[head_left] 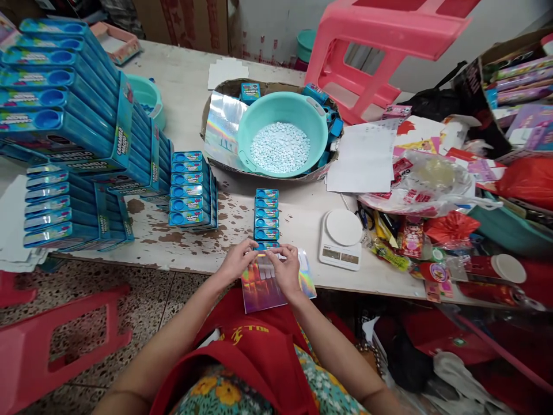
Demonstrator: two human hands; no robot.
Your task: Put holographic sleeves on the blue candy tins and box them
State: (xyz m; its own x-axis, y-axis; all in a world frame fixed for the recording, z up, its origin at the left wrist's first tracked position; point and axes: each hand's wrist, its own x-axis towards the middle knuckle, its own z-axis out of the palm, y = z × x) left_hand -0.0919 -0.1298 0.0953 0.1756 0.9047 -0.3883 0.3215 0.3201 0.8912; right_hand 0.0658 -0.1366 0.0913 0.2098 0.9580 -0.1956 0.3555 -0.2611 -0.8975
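Red apron point(259, 351) sits below the counter's point(300, 216) near edge; left hand point(237, 260) and right hand point(286, 271) curl at the nearest tin point(267, 245), grip unclear. Probably light, stiff, slick; best pinched by its ends.

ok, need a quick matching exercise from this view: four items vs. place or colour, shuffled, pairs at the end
1. Scale
2. Basin of pale pellets
3. Left hand and right hand
4. Tallest stack of blue packs

A. At the left edge of the picture
B. At the near end of the short row of blue packs
C. White, just right of the hands
D. Set in a cardboard box

Pairs: 1-C, 2-D, 3-B, 4-A
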